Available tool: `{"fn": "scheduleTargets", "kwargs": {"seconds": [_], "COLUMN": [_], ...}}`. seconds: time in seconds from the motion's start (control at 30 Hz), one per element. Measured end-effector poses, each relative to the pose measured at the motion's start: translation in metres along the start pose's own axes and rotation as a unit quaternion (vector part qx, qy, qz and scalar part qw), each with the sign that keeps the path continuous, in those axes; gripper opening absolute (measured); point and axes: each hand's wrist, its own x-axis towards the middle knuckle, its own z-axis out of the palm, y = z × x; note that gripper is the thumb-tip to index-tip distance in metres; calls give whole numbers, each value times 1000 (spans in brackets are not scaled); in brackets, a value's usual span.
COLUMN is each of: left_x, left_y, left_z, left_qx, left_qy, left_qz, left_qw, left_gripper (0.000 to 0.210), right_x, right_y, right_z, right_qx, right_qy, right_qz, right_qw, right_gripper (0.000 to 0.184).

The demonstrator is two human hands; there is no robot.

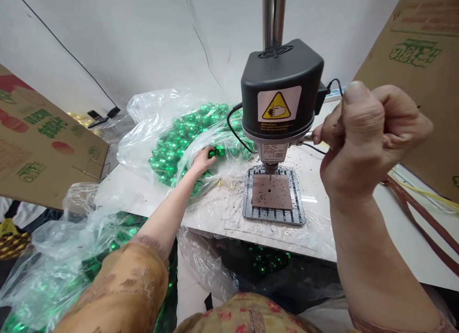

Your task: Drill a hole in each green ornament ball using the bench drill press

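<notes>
My left hand (202, 160) reaches to the edge of an open clear plastic bag. Its fingers are curled on a shiny green ball (212, 153), partly hidden by them. Beyond it lies a heap of green faceted balls (179, 142). My right hand (362, 132) is a fist at the side of the black bench drill press (283, 84), closed on its feed handle, which the fingers mostly cover. Below the chuck (271, 167), a brown square plate (276, 197) with a small hole lies on the slotted metal base (298, 213). Dark shavings are scattered over both.
Cardboard boxes stand at the left (53, 142) and right. The white table (129, 194) has a front edge close to my body. Another plastic bag (64, 247) of green balls sits low at the left. A brown strap (423, 223) lies at the right.
</notes>
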Motion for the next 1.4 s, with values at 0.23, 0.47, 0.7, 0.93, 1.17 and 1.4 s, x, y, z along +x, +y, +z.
{"fn": "scheduleTargets", "kwargs": {"seconds": [0.23, 0.47, 0.7, 0.93, 1.17, 1.4], "left_x": [-73, -131, -120, -114, -123, -131], "left_y": [33, 92, 110, 114, 124, 131], "left_z": [-1, 37, 78, 89, 95, 98], "left_qx": [-556, -641, -567, -477, -441, -434], "left_qy": [-51, -121, -51, -31, -6, -14], "left_qz": [-23, 9, 63, 126, 169, 167], "left_qw": [829, 758, 820, 869, 882, 885], "left_gripper": [43, 69, 63, 58, 59, 60], "right_x": [-5, -3, -3, -4, -4, -4], "right_y": [-4, -3, -1, -6, -6, -4], "right_z": [1, 0, -2, -1, -2, -3], "right_qx": [-12, -9, -36, -31, -28, -27], "right_qy": [-10, -25, -36, -38, -41, -45], "right_qz": [0, 9, -2, 21, 28, -3], "right_qw": [1000, 1000, 999, 999, 998, 999], "right_gripper": [42, 43, 45, 46, 47, 45]}}
